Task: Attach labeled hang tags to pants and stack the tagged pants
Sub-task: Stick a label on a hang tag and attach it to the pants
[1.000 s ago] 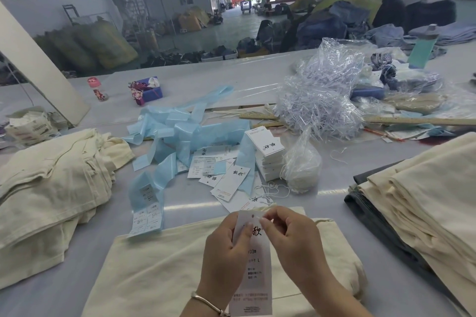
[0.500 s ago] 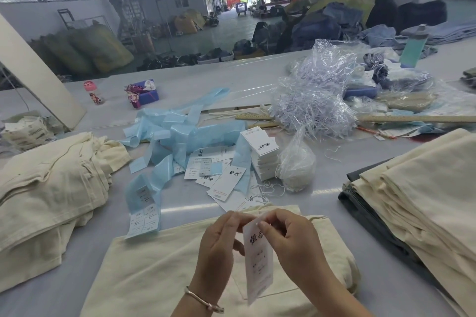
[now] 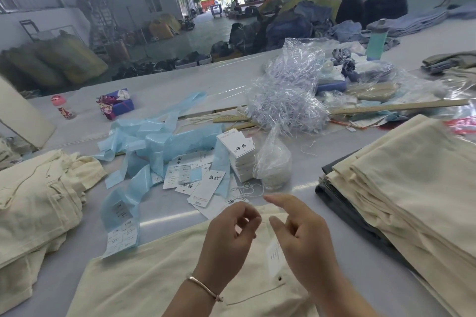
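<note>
White hang tag (image 3: 273,258) dangles below the right hand (image 3: 301,237), long axis near-to-far over the pants (image 3: 144,280). Both hands' curled fingers seem to pinch its thread; left hand (image 3: 231,229) lies beside it.

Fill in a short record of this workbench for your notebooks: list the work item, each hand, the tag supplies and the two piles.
work item: cream pants lying flat at the near table edge
left hand: fingers curled, seemingly pinching a thin string
right hand: forefinger out, other fingers curled, above the pants
hang tag: white, hanging beside the right hand
tag supplies: stack of white tags, loose tags, blue sticker strips
left pile: rumpled cream pants
right pile: folded cream pants
</note>
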Demonstrator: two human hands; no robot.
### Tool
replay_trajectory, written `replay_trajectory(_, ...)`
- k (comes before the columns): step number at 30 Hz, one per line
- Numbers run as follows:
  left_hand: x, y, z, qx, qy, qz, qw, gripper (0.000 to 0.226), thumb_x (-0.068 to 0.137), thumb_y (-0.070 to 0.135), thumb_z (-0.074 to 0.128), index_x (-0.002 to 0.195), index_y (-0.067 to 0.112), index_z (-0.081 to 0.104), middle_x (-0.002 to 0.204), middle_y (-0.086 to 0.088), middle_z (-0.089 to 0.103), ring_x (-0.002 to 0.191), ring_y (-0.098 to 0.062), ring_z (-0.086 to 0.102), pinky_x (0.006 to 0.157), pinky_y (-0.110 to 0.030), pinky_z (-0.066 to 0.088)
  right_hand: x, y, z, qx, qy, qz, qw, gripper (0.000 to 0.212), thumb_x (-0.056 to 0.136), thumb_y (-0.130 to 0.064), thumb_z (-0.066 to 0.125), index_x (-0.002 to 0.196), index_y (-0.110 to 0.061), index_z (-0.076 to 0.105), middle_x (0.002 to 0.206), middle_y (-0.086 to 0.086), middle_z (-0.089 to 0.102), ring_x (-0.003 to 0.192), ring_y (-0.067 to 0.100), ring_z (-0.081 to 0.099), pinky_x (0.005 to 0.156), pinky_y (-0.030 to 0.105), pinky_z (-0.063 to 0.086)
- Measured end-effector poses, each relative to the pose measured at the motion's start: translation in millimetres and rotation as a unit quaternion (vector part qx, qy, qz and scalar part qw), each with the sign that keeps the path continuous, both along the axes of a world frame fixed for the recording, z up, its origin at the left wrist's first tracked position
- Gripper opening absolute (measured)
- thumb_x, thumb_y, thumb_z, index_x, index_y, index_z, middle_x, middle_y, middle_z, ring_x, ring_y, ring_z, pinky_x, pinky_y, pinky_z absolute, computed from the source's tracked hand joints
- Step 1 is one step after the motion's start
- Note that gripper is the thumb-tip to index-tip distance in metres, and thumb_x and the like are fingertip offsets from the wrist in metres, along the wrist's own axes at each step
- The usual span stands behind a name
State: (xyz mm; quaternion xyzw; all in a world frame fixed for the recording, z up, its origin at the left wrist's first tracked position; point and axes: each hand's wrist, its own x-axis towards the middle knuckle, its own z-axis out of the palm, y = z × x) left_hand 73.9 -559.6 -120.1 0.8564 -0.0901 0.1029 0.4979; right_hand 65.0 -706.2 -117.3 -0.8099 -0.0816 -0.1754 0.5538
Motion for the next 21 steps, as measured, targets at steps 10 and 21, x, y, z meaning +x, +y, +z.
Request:
replay_trajectory(10,40.5,-51.8,-29.5,-0.044,0.061,-0.069,0.995,0.012,0.088,0.022,0.066,0.088,0.034,0.066,0.079,0.006,0.069,0.066,-0.008,0.064,0.063,-0.025,0.051,15.9,-65.5,-20.4,0.157,0.150,-0.048,0.975,0.016,0.081,-0.010,0.074,0.070,-0.023,0.071,0.057,0.000,0.063,0.047,0.006,0.051,0.047,0.020,0.040)
replay_trajectory(21,118.9,-75.5,-107.3,0.295,0.148,-0.057,0.942,0.018,0.083,0.031,0.060,0.095,0.021,0.071,0.094,0.005,0.063,0.102,-0.018,0.054,0.077,-0.025,0.038,66.6,-114.0,9.8,-0.016,-0.137,-0.172,0.976,0.004,0.080,-0.018,0.072,0.079,-0.017,0.076,0.062,-0.006,0.042,0.054,0.012,0.042,0.054,0.020,0.035)
